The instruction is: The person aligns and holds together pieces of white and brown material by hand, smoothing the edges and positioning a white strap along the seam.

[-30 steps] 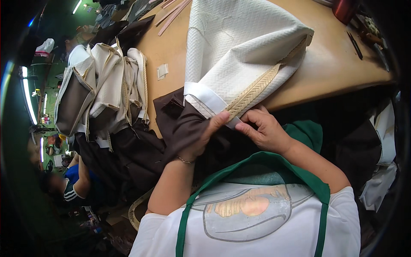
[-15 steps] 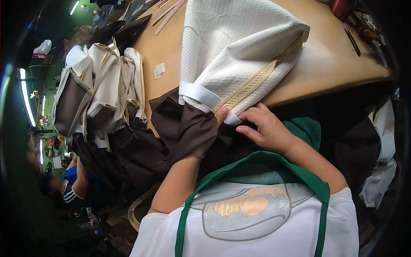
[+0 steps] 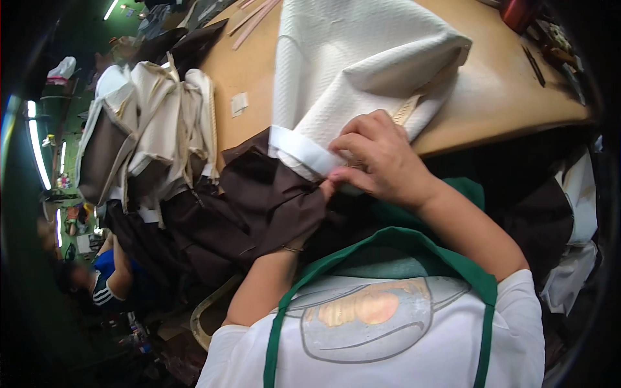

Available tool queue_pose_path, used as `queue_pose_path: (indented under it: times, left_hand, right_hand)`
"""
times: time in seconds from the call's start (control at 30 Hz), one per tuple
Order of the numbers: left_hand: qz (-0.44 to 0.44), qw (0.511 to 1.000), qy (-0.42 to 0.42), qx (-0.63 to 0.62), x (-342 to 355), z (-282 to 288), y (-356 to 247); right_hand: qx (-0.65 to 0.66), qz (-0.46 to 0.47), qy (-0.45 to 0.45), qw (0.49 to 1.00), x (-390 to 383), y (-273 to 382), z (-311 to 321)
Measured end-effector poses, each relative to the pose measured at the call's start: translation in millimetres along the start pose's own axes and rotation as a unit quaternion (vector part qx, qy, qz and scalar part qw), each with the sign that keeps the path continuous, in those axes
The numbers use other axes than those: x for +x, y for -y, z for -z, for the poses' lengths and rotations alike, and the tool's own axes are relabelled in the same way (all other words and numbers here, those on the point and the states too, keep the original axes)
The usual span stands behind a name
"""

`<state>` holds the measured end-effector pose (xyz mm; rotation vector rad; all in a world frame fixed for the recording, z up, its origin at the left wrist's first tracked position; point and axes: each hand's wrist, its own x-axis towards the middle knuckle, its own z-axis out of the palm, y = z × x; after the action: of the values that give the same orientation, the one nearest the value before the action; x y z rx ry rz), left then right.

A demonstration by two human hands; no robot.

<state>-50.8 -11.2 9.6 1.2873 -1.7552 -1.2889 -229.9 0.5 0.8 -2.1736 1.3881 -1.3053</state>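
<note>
A white, textured fabric cover point(image 3: 362, 84) lies over the table's near edge, its beige herringbone tape point(image 3: 406, 111) partly hidden behind my right hand. Dark brown cloth point(image 3: 259, 194) joins its lower end, where a flat white band point(image 3: 301, 145) runs across. My left hand point(image 3: 328, 188) is mostly covered by the brown cloth; its thumb shows, pressed on the cloth at the band's lower edge. Thumb and fingers of my right hand point(image 3: 381, 158) pinch the band's right end beside that thumb. Exactly what lies between the right fingertips is hard to see.
Several similar white and brown covers point(image 3: 145, 129) hang bunched at the table's left. Pink strips point(image 3: 255, 22), a pale patch point(image 3: 239, 103), a dark slim tool point(image 3: 533, 64) and a red container point(image 3: 515, 14) sit on the table point(image 3: 498, 97). Another person point(image 3: 110, 278) is at the lower left.
My right hand has moved left and up across the tape onto the band, beside my left thumb. The left hand has shifted slightly, and the brown cloth around it has moved a little.
</note>
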Motion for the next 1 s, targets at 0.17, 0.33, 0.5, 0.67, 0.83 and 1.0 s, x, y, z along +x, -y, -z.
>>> queue_pose_path:
  times: [0.17, 0.33, 0.5, 0.67, 0.83, 1.0]
  left_hand:
    - [0.015, 0.999, -0.006, 0.037, 1.4, 8.8, -5.1]
    - [-0.025, 0.998, 0.026, 0.044, 38.0, 89.4, -9.8]
    - [-0.059, 0.998, 0.020, 0.007, 41.5, 119.5, 27.7]
    - [-0.002, 0.989, -0.074, 0.125, 29.1, 49.0, -22.8]
    - [-0.212, 0.922, 0.077, 0.315, -12.6, 15.6, -37.5]
    - [-0.273, 0.881, 0.161, 0.351, -12.8, -10.1, -29.8]
  right_hand:
    - [-0.044, 0.037, -0.031, 0.998, -0.5, -14.2, 1.3]
    - [-0.291, 0.061, -0.125, 0.947, 25.1, -40.6, 67.2]
    - [-0.159, -0.120, -0.067, 0.978, 55.4, -95.9, 70.5]
    - [-0.015, -0.078, -0.330, 0.941, 37.4, -112.1, 85.6]
    - [0.264, -0.126, -0.442, 0.848, 3.1, -117.0, 113.9]
    - [0.248, -0.122, -0.519, 0.809, -27.6, -100.0, 159.3]
